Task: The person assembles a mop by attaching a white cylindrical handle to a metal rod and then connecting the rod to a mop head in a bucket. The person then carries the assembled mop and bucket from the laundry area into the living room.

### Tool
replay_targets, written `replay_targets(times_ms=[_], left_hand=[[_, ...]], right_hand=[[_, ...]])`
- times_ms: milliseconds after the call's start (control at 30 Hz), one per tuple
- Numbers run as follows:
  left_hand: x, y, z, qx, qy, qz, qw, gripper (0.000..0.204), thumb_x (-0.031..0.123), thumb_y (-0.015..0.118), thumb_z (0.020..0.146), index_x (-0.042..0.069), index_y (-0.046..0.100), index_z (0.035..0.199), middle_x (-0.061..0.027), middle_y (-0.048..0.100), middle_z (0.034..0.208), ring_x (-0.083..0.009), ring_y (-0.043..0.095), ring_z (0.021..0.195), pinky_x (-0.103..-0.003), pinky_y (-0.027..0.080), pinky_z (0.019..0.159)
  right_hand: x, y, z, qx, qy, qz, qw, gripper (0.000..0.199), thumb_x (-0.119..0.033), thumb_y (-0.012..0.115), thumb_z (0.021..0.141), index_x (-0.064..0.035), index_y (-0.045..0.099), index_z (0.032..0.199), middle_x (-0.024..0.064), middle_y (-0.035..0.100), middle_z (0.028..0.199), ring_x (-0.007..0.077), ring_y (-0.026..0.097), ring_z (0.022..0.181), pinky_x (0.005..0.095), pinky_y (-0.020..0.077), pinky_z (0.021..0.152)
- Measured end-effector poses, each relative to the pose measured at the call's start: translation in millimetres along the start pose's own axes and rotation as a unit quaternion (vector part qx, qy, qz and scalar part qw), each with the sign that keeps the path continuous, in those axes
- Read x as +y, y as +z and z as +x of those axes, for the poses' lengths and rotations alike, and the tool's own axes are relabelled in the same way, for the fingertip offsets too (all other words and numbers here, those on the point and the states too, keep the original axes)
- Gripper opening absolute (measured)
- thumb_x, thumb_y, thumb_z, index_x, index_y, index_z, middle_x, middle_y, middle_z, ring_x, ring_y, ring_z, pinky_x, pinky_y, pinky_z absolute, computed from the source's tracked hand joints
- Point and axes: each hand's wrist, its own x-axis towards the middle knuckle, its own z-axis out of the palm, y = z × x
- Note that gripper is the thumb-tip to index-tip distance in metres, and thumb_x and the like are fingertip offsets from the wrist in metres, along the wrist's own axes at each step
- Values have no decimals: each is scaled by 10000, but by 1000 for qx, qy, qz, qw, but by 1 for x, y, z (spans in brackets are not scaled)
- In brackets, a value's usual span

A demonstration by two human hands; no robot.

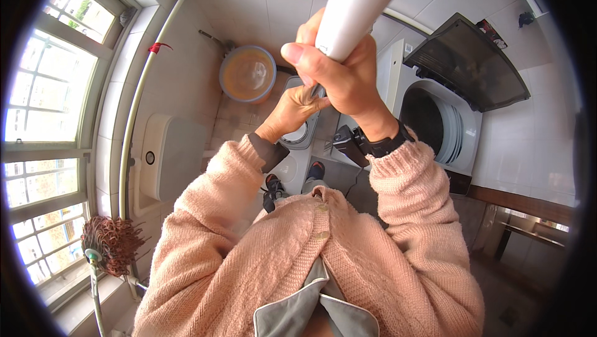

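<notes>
A thick white pole (364,7) rises close toward the camera, and its upper end runs out of view at the top. My right hand (348,76) is wrapped round the pole low on its white part, thumb pointing left. Just below and to the left, my left hand (291,112) is closed at a thin grey shaft that shows between the two hands, in line with the pole. Most of that shaft and the pole's lower end are hidden by my hands. Beneath my left hand, near my feet, is a grey-edged container (300,138) with a round white part.
To the right stands a top-loading washing machine (438,119) with its dark lid (469,60) raised. A round basin (247,74) sits ahead on the left. A white pipe (134,107) runs along the wall; a brown mop (112,245) is beside the windows (50,88).
</notes>
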Motion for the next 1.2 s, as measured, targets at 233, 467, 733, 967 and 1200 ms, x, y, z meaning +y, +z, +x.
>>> replay_targets(times_ms=[233,467,733,967,1200], left_hand=[[-41,-14,-1,28,8,39,999,226,209,708,925,45,568,857,24,430,685,-88,347,684,-293,390,612],[-92,-18,-10,30,-14,64,997,250,234,660,949,64,578,1113,-37,544,715,-137,419,676,-331,445,655],[-101,-20,-29,58,-14,129,990,390,246,674,902,41,543,1207,-114,648,926,-183,592,872,-363,490,798],[-51,-18,-45,105,23,164,981,361,126,614,892,35,537,1232,-178,664,1050,-283,646,1010,-396,501,868],[16,-11,-43,126,17,115,985,351,102,624,878,11,561,1211,-209,672,1050,-302,658,1001,-403,508,843]], right_hand=[[28,13,-3,1,41,33,999,165,3,689,821,-59,554,749,-7,556,663,61,515,547,227,418,516],[58,21,-26,-4,94,18,995,179,-23,703,820,-67,555,729,-23,544,678,64,527,622,237,434,565],[94,38,-71,5,142,-37,989,182,-132,722,809,-7,591,796,74,610,710,199,555,632,352,464,603],[132,53,-112,31,178,-32,983,178,-158,721,828,-21,607,841,81,636,809,202,602,740,342,483,696],[67,52,-76,11,187,-85,979,164,-98,758,849,-19,620,810,24,646,826,127,625,789,288,507,740]])
